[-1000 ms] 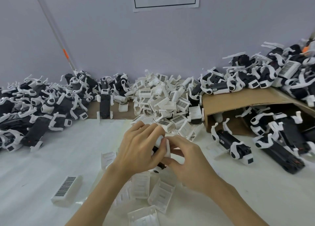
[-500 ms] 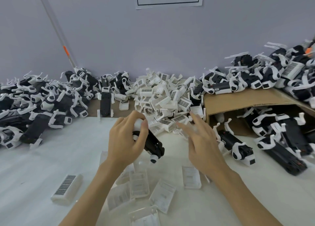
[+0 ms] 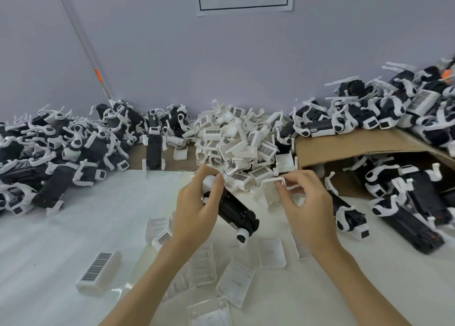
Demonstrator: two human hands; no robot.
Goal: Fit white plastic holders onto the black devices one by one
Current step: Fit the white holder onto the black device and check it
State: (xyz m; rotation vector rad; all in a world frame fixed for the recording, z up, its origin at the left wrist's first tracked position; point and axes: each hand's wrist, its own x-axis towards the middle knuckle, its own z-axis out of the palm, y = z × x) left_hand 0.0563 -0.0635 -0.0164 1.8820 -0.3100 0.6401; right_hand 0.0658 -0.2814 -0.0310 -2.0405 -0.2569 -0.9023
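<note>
My left hand grips a black device by its upper end, tilted so its white-capped lower end points down to the right, above the white table. Just to its right, my right hand pinches a white plastic holder at the foot of the holder pile. Device and holder are a short gap apart. A heap of loose white holders lies against the back wall, straight behind my hands.
Black devices with white parts are heaped at the left and at the right on and under a cardboard sheet. Clear plastic covers and a barcoded white holder lie on the white table near my forearms.
My right hand reached back to the holder pile and took hold of a white holder. My left hand kept the black device and lifted it slightly away from the right hand.
</note>
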